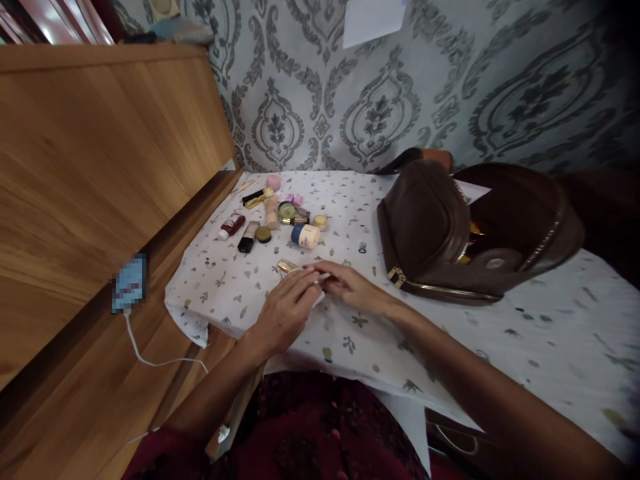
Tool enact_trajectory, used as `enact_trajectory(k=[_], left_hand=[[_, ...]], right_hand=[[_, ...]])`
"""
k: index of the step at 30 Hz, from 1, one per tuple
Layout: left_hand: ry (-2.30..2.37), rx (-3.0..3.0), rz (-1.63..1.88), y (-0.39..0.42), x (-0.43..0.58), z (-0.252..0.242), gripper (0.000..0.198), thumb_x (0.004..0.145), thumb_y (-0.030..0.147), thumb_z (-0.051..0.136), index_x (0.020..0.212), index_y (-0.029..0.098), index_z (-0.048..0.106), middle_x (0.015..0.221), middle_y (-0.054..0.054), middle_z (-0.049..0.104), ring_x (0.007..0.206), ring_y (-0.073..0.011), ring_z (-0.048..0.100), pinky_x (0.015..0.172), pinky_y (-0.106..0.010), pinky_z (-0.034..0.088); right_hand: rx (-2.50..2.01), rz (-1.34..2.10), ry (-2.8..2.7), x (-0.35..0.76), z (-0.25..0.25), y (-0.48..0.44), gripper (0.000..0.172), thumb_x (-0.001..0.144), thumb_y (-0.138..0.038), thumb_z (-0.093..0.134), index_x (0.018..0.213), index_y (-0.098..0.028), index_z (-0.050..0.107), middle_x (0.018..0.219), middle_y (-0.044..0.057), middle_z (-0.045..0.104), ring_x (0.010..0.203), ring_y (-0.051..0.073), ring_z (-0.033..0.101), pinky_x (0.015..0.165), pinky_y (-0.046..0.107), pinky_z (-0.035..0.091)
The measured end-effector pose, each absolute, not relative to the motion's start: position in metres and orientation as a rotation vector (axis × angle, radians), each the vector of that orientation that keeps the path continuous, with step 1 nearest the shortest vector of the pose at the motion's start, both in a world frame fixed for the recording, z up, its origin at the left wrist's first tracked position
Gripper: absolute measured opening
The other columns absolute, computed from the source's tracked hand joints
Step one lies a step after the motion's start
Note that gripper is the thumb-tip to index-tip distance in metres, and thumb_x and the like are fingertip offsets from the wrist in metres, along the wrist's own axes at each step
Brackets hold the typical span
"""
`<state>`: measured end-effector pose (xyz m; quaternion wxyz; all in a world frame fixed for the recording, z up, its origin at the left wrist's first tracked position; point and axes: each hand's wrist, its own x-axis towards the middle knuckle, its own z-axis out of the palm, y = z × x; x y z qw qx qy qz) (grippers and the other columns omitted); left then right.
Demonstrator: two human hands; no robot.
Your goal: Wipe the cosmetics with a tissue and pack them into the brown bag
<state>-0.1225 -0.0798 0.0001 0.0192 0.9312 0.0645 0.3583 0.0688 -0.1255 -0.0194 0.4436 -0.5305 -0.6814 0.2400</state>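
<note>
Grips of left hand (285,312) and right hand (351,287) pinching gold-capped item (288,268), near tablecloth (200,303) edge, open cloth beside bag (430,227)

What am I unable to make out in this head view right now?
Head view: the small item under the left hand and right hand; they cover all but a gold end, and the grip too.
Head view: labels on the cosmetics, too small.
Head view: inside of the brown bag, dark and behind its flap.
Head view: phone screen, blurred out.
</note>
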Motion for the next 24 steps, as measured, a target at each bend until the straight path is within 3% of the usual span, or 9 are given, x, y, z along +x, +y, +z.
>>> enact_trajectory(k=[3,7,11,16,18,21,24], left_hand=[[0.206,2.867,1.18,-0.078,-0.122,-0.007,0.029,0.094,0.005,0.038,0.11,0.015,0.059,0.125,-0.014,0.061,0.126,-0.0217,0.054,0.104,-0.041,0.051],[0.297,2.752,1.307,-0.071,-0.121,-0.019,0.026,0.095,0.01,0.04,0.113,0.016,0.058,0.119,-0.013,0.058,0.118,-0.0208,0.056,0.096,-0.037,0.054],[0.295,2.656,1.36,-0.063,-0.126,-0.023,0.031,0.091,0.006,0.041,0.115,0.018,0.057,0.11,-0.01,0.057,0.11,-0.0191,0.057,0.093,-0.035,0.052],[0.387,2.547,1.296,-0.059,-0.135,-0.021,0.027,0.087,0.004,0.044,0.104,0.018,0.059,0.102,-0.008,0.061,0.101,-0.0186,0.058,0.09,-0.033,0.051],[0.497,2.428,1.205,-0.058,-0.136,-0.02,0.023,0.087,0.007,0.045,0.101,0.018,0.06,0.097,-0.006,0.062,0.094,-0.0174,0.059,0.085,-0.03,0.05],[0.664,2.219,1.107,-0.054,-0.137,-0.017,0.017,0.085,0.01,0.048,0.095,0.018,0.061,0.089,-0.003,0.063,0.085,-0.0156,0.059,0.077,-0.026,0.047],[0.751,2.061,1.097,-0.048,-0.134,-0.016,0.014,0.084,0.014,0.05,0.093,0.017,0.061,0.089,-0.002,0.063,0.085,-0.0161,0.059,0.077,-0.026,0.046]], right_hand=[[-1.327,0.825,-1.546,0.078,0.004,-0.107,0.031,0.093,-0.032,0.045,0.11,-0.017,0.066,0.099,0.008,0.072,0.093,0.02,0.069,0.073,0.032,0.057],[-1.417,0.973,-1.729,0.066,0.031,-0.07,0.037,0.09,-0.049,0.054,0.095,-0.015,0.068,0.075,0.003,0.069,0.064,0.015,0.065,0.053,0.023,0.05],[-1.635,0.943,-1.939,0.048,0.044,-0.05,0.029,0.084,-0.038,0.064,0.1,-0.015,0.069,0.052,-0.003,0.06,0.045,0.012,0.055,0.047,0.023,0.042],[-1.702,0.801,-2.055,0.046,0.051,-0.053,0.036,0.083,-0.019,0.055,0.117,-0.014,0.067,0.047,-0.004,0.056,0.047,0.015,0.055,0.054,0.026,0.042],[-1.693,0.765,-2.062,0.054,0.049,-0.057,0.037,0.078,-0.015,0.056,0.112,-0.016,0.069,0.051,-0.003,0.058,0.052,0.016,0.056,0.056,0.025,0.042],[-1.676,0.908,-1.866,0.07,0.037,-0.067,0.025,0.073,-0.017,0.062,0.096,-0.017,0.071,0.055,-0.003,0.059,0.051,0.014,0.055,0.052,0.024,0.04],[-1.583,1.184,-1.379,0.083,0.018,-0.085,0.021,0.076,-0.028,0.066,0.093,-0.017,0.068,0.048,-0.006,0.051,0.043,0.011,0.046,0.045,0.023,0.036]])
